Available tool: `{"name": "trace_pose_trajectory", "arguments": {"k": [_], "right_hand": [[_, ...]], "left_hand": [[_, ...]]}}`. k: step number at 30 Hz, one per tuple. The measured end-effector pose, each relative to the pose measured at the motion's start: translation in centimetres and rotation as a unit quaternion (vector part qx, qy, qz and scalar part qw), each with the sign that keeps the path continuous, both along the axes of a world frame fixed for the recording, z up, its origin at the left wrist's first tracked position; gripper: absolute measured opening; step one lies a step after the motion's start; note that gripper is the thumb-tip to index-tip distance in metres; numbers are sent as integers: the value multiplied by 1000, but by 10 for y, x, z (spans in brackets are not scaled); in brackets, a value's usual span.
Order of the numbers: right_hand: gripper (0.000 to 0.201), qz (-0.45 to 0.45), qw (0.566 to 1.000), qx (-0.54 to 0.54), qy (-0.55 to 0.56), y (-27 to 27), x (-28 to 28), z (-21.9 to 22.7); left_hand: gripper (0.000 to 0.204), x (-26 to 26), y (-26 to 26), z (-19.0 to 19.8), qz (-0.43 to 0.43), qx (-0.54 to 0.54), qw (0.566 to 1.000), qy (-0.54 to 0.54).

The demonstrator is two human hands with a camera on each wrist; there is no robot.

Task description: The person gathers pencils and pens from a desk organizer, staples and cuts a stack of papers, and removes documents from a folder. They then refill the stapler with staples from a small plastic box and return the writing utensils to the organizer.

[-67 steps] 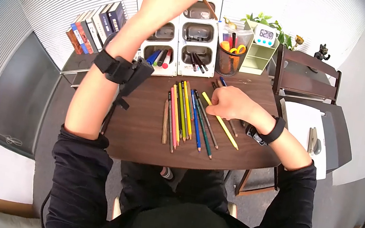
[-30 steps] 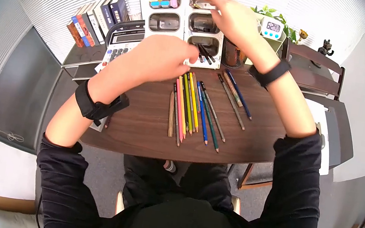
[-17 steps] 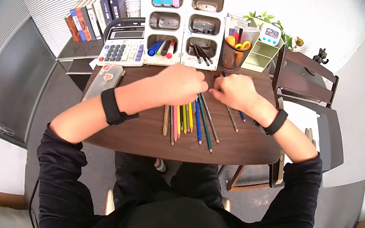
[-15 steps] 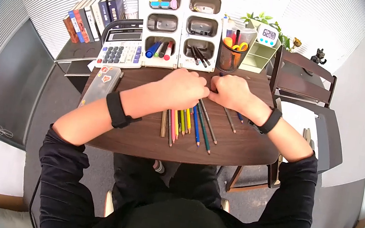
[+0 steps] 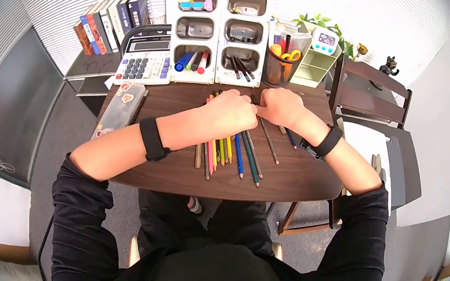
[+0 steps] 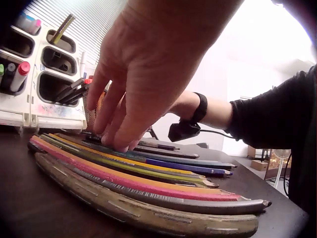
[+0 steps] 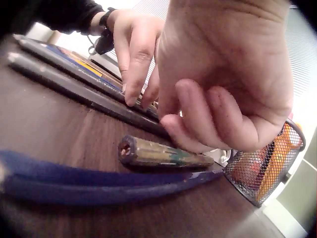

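Observation:
Coloured pencils lie in a loose row on the brown table (image 5: 172, 173). My left hand (image 5: 231, 115) bends over the row, fingers extended downward; in the left wrist view its fingertips (image 6: 119, 144) rest among the pencils, past the pink pencil (image 6: 143, 187). Close beside it, my right hand (image 5: 283, 111) has curled fingers at the upper end of a grey pencil (image 5: 270, 142), which it seems to pinch; the contact is hidden. In the right wrist view a thick patterned pencil (image 7: 158, 152) and a navy pencil (image 7: 99, 186) lie below this hand.
Behind stand a white organizer (image 5: 217, 51) with markers and black pens, a mesh cup (image 5: 277, 71) with scissors, and a green shelf (image 5: 314, 66) bearing a timer (image 5: 325, 40). On the left are a calculator (image 5: 145, 66) and a stickered case (image 5: 123, 104).
The yellow pencil formerly under my right hand is gone from the right side. Both hands came down from the organizer; the grey pencil has shifted left, closer to the row, with my right hand.

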State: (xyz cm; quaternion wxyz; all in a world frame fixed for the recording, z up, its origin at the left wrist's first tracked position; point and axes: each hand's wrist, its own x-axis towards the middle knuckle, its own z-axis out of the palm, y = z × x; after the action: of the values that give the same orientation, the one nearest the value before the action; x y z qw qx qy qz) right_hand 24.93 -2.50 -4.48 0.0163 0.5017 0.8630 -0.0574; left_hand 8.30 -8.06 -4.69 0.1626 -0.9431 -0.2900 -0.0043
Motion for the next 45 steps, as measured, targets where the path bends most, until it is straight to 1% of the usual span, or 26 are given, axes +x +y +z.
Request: {"name": "trace_pose_trajectory", "arguments": {"k": [5, 7, 8, 10, 12, 14, 15, 16, 18, 20, 21, 22, 24, 26, 28, 29, 30, 31, 32, 33, 35, 36, 39, 40, 42, 45], "right_hand": [[42, -1, 1000, -27, -11, 2, 1, 1], [45, -25, 991, -120, 50, 3, 5, 15], [48, -8, 996, -43, 75, 8, 11, 14], [46, -42, 988, 0, 152, 0, 16, 41], [44, -39, 974, 66, 213, -1, 23, 64], [42, -65, 935, 106, 331, -12, 24, 86], [38, -41, 919, 137, 368, -10, 26, 91], [32, 0, 874, 159, 459, -8, 24, 91], [26, 26, 847, 210, 488, -4, 19, 87], [23, 34, 857, 239, 456, -12, 9, 82], [21, 40, 871, 218, 439, -13, 5, 78], [20, 74, 866, 261, 421, -6, 3, 68], [19, 99, 870, 226, 427, 0, 0, 56], [19, 88, 872, 208, 434, 4, -3, 49], [16, 90, 904, 230, 348, 11, -2, 42], [20, 83, 918, 214, 325, 16, -1, 38], [20, 81, 917, 212, 327, 19, 1, 33], [22, 82, 929, 202, 300, 21, 2, 29], [24, 82, 939, 193, 272, 23, 3, 25], [25, 72, 950, 159, 259, 25, 2, 23], [27, 82, 948, 164, 262, 28, 3, 15], [29, 93, 946, 169, 263, 28, 4, 13], [32, 62, 954, 126, 267, 27, 2, 11], [32, 61, 953, 125, 268, 25, 1, 13], [36, 50, 956, 50, 285, 22, 0, 18], [44, 69, 951, 24, 299, 26, 1, 11]], "left_hand": [[4, 1, 0, -1, -8, 17, 1000, 6], [4, -1, -1, -2, -11, 7, 1000, 0], [4, -2, -1, -1, -10, 8, 1000, 1], [4, -1, -1, -3, 11, -3, 1000, 28], [4, -2, 1, -4, 0, -11, 1000, 9], [5, -2, 3, -4, -11, -19, 1000, -9], [5, -3, 3, -4, -12, -19, 1000, -3], [6, -3, 3, -3, -13, -19, 1000, 2], [6, -3, 3, -3, -12, -17, 1000, 2], [6, -3, 3, -3, -11, -13, 1000, 3], [6, -3, 3, -4, -9, -6, 1000, -2], [6, -4, 3, -4, -6, 0, 1000, -8], [6, -6, 0, -1, -6, 7, 1000, -16], [6, -10, -4, 7, -6, 14, 1000, -23], [6, -16, -11, 17, -16, 22, 998, -54], [6, -20, -14, 22, -16, 19, 998, -52], [7, -24, -17, 27, -20, 30, 996, -80], [8, -29, -20, 32, -25, 41, 993, -108], [8, -32, -25, 38, -26, 38, 993, -105], [9, -36, -31, 46, -16, 37, 990, -138], [11, -45, -39, 57, -10, 60, 980, -191], [11, -48, -43, 63, -12, 60, 980, -188], [11, -54, -58, 81, 83, 123, 967, -206], [11, -56, -61, 85, 82, 123, 968, -204], [12, -58, -65, 90, 161, 137, 953, -217], [12, -58, -65, 92, 196, 147, 948, -205]]}}
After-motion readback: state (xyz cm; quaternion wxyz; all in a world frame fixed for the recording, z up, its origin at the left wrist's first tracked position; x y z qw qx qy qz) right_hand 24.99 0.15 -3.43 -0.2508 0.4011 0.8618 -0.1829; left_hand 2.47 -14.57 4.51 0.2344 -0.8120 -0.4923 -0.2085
